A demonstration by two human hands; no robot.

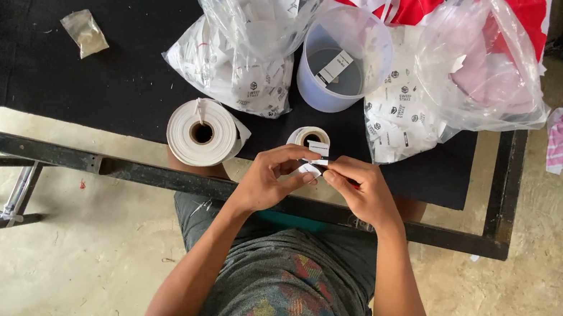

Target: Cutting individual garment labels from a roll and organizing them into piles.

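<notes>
Both hands meet at the surface's (129, 51) near edge, left hand (265, 181) and right hand (360, 190) fingers pinching a small white label (314, 165). It looks feather-light, limp and crease-prone; best held by its edges.

Soft, even daylight, faint shadows, mild glare on the plastic bags (482, 68), sharp throughout, slight wide-angle bending at edges

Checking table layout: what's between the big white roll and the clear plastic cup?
In the head view, a clear bag of white labels lies between the big white roll and the clear plastic cup, on black table.
</notes>
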